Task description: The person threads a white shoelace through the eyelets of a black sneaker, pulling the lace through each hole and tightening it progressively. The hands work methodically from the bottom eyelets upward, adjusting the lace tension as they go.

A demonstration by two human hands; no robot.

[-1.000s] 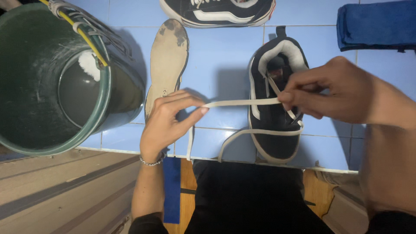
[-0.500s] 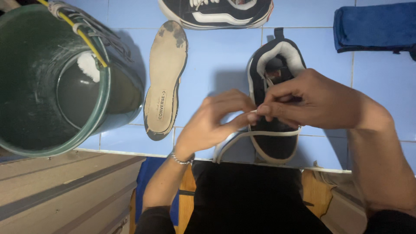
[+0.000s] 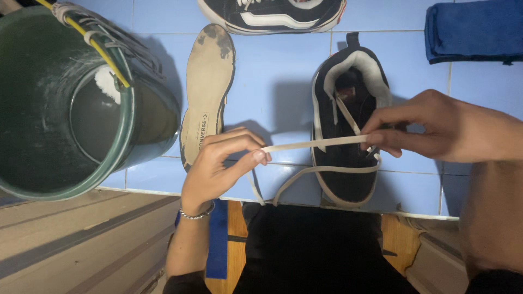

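Observation:
A black shoe (image 3: 348,92) with a white lining lies on the blue tiled floor (image 3: 272,71), its opening facing up. A pale flat shoelace (image 3: 316,144) is stretched sideways across it. My left hand (image 3: 220,163) pinches the lace's left end, just left of the shoe. My right hand (image 3: 430,128) pinches the lace at the shoe's right edge. More of the lace loops loosely over the toe end near me. A beige insole (image 3: 207,87) lies to the left of the shoe, beside my left hand.
A large dark green bucket (image 3: 131,125) with a wrapped handle stands at the left. A second black and white shoe (image 3: 272,13) lies at the top. A folded blue cloth (image 3: 471,30) sits at the top right. Wooden boards (image 3: 81,239) run along the near side.
My hands, which were close together over the shoe half a second ago, have drawn apart again. The lace is pulled taut sideways between them.

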